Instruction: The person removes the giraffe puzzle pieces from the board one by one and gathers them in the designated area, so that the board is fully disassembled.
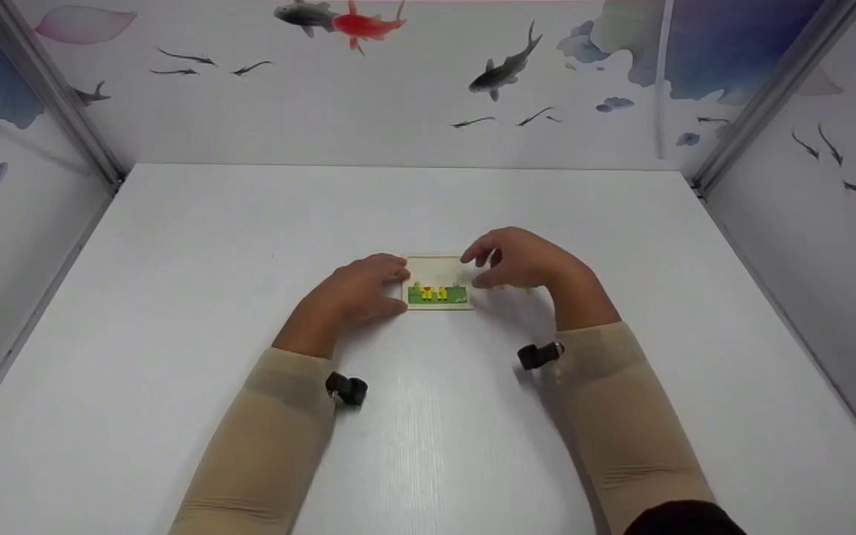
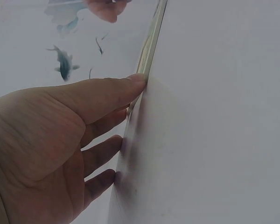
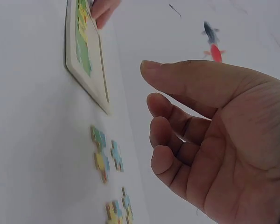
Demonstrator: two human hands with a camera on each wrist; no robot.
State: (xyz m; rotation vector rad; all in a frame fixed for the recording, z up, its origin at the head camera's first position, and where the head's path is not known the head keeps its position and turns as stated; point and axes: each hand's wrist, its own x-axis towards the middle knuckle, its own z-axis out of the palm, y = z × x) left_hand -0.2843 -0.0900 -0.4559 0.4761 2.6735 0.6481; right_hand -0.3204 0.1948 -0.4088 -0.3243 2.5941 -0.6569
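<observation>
A small light-wood puzzle board (image 1: 434, 267) lies flat on the white table. Joined pieces (image 1: 437, 296) fill its near half, green with yellow figures; bare wood shows in the far half. At the board's left side, my left hand (image 1: 361, 288) touches it, thumb by the near corner and fingers toward the far one. In the left wrist view the thumb tip (image 2: 139, 79) rests on the board's edge. My right hand (image 1: 521, 258) hovers at the right side, fingers loosely bent, holding nothing. Several loose jigsaw pieces (image 3: 100, 161) lie right of the board, mostly hidden under that hand in the head view.
White panels printed with fish (image 1: 506, 70) enclose the table (image 1: 413, 446) at the back and both sides. Metal posts (image 1: 777, 96) stand in the back corners. Each sleeved wrist carries a small black camera (image 1: 346, 389).
</observation>
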